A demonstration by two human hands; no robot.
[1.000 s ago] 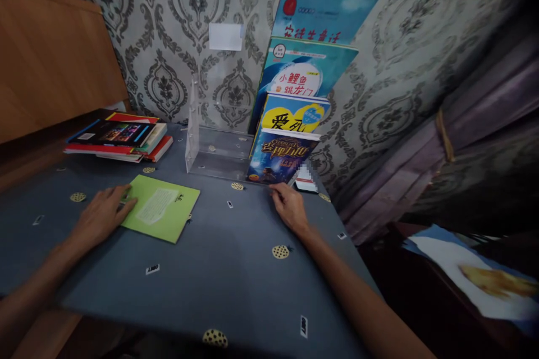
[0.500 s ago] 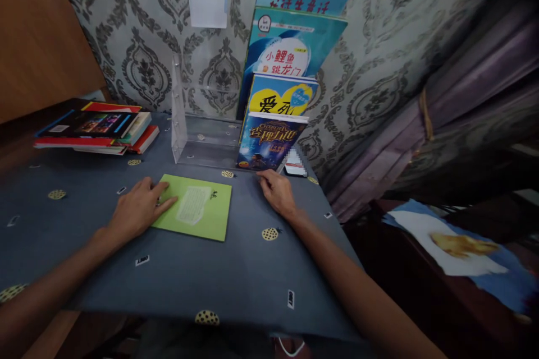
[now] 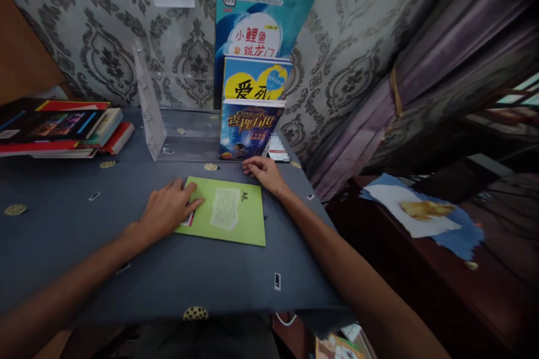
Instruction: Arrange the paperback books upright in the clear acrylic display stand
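Note:
A light green book (image 3: 248,219) lies flat on the dark blue tablecloth. My left hand (image 3: 168,206) rests on its left end, fingers apart, with the thumb and a finger on the cover. Just beyond the book, my right hand (image 3: 264,173) is near the foot of a clear stand (image 3: 150,106); its fingers are bent close together, and whether anything is between them is too small to tell. On the stand's right side, a dark blue book (image 3: 248,132) stands in front of a blue and yellow book (image 3: 256,79) and taller teal books (image 3: 269,11).
Several books (image 3: 54,129) are stacked flat at the table's left. A phone-like object (image 3: 278,148), partly blurred out, lies right of the stand. A blue cloth with white paper (image 3: 404,213) sits on a dark red surface at the right, by a purple curtain (image 3: 357,129).
The view has shifted to the right. The green book has slid right along the cloth with my left hand on it, closer to my right hand, which has moved slightly left relative to the stand.

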